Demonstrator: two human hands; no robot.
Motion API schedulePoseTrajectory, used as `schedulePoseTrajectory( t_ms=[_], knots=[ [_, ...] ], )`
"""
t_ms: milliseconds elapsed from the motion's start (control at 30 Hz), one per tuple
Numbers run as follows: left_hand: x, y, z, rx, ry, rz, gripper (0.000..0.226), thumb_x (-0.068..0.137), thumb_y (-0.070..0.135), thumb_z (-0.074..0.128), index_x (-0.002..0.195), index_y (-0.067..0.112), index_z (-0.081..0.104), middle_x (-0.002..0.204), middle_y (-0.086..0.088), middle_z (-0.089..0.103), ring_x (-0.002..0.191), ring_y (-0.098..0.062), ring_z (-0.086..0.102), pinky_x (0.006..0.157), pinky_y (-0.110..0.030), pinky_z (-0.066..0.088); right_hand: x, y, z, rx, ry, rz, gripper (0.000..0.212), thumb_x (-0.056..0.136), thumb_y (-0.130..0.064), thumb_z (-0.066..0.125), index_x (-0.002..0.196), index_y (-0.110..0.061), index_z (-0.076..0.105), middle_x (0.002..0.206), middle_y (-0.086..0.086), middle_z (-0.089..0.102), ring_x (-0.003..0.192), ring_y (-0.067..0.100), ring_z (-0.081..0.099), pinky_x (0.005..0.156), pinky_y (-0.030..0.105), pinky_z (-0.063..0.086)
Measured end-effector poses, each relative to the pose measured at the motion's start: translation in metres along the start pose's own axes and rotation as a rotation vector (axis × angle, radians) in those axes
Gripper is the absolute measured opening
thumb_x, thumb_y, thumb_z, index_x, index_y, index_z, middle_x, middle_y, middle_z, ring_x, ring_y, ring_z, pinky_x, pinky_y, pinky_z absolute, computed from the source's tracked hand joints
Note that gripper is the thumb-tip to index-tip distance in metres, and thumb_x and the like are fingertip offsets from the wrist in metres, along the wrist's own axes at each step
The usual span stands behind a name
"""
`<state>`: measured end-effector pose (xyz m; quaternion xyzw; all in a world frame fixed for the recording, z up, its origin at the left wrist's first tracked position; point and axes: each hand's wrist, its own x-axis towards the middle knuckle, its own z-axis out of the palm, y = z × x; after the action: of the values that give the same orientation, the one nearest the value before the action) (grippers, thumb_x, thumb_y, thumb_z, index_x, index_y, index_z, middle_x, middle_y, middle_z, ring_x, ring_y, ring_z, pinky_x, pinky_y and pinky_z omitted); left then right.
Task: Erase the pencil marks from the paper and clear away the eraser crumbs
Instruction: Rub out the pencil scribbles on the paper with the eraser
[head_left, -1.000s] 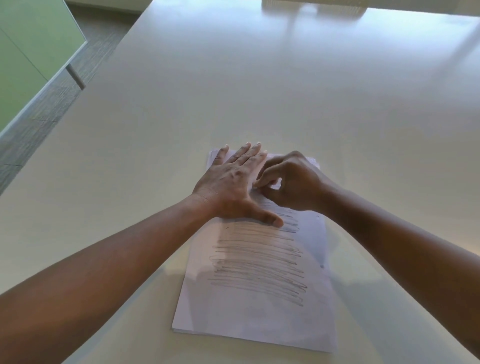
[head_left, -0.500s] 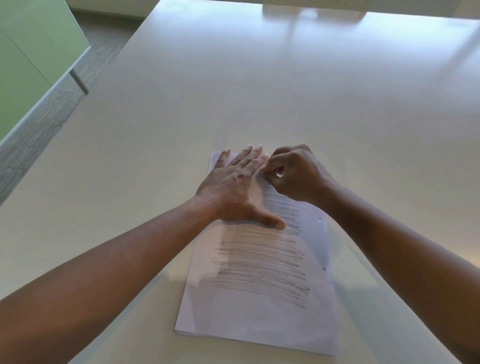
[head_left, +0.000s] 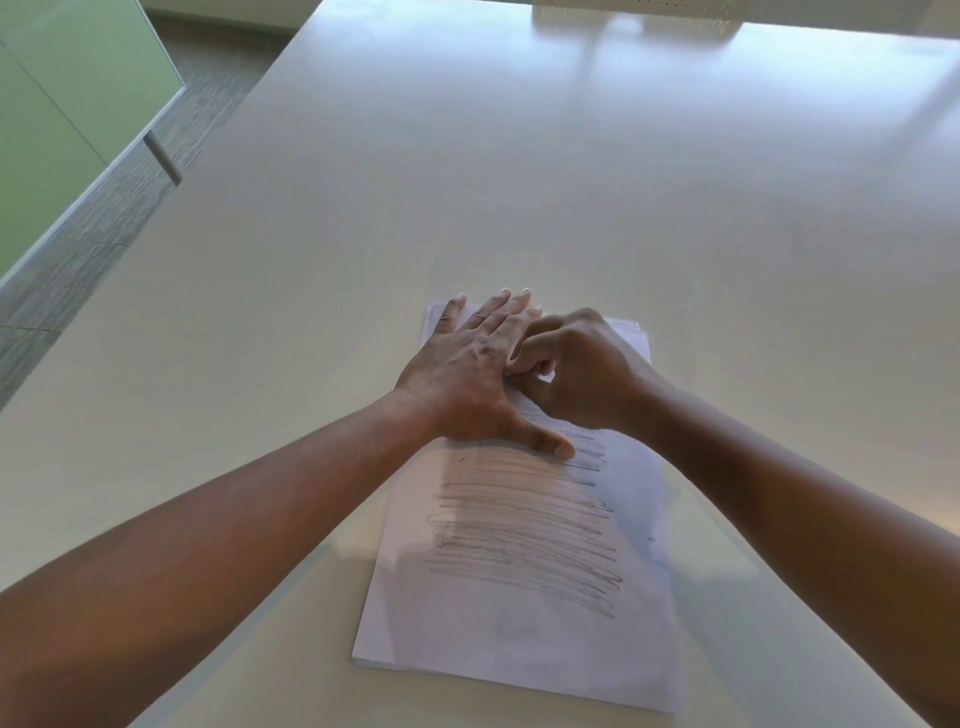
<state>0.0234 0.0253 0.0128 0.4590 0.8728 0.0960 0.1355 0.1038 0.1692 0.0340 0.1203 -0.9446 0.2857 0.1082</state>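
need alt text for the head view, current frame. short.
A person's left hand presses flat on the top of a sheet of paper while the right hand, fingers curled, pinches a small white eraser against it. Pencil marks cover the sheet's middle. The paper lies on a pale table.

1. A large pale cream table (head_left: 519, 182) fills most of the view, its top smooth and faintly glossy
2. Bright light reflects off the table's far end
3. At left lies grey, streaked carpet floor (head_left: 104, 218)
4. A green frosted panel (head_left: 62, 104) stands at far left, with a slim metal post (head_left: 163, 158) at its lower edge
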Motion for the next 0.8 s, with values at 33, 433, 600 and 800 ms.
schedulePoseTrajectory(
  t_ms=[33,433,600,800],
  knots=[
    [0.0,0.0,0.0,0.0,0.0,0.003,0.157,0.043,0.107,0.05,0.164,0.021,-0.001,0.173,0.008,-0.006,0.155,-0.003,-0.017,0.127,-0.046,-0.011,0.001,0.001,-0.001,-0.006,0.01,0.008,0.012,0.071,0.002,0.075,0.071,-0.009,0.077,0.073,0.001,0.072,0.06,0.007,0.057,0.061,0.027,0.053],
    [0.001,-0.003,0.001,-0.022,0.019,0.018,0.158,0.039,0.11,0.043,0.165,0.023,0.001,0.173,0.008,-0.005,0.156,-0.004,-0.016,0.127,-0.047,-0.011,0.003,0.007,-0.006,-0.03,0.018,0.066,0.012,0.071,0.002,0.074,0.065,-0.008,0.075,0.067,0.0,0.069,0.055,0.014,0.058,0.058,0.031,0.052],
    [0.0,-0.004,0.002,-0.026,0.021,0.014,0.156,0.042,0.109,0.047,0.165,0.024,0.002,0.173,0.009,-0.006,0.155,-0.002,-0.017,0.127,-0.047,-0.012,0.005,0.018,-0.007,-0.094,0.112,0.157,0.012,0.072,-0.003,0.07,0.065,-0.011,0.075,0.066,0.002,0.067,0.055,0.022,0.061,0.056,0.035,0.054],
    [-0.001,-0.007,0.003,-0.098,0.046,0.039,0.157,0.043,0.106,0.052,0.165,0.02,0.003,0.173,0.008,-0.001,0.155,-0.001,-0.014,0.127,-0.045,-0.011,-0.003,0.004,-0.01,-0.034,0.001,0.092,0.011,0.072,-0.001,0.076,0.064,-0.008,0.075,0.063,0.0,0.067,0.055,0.017,0.059,0.056,0.018,0.045]
  ],
)
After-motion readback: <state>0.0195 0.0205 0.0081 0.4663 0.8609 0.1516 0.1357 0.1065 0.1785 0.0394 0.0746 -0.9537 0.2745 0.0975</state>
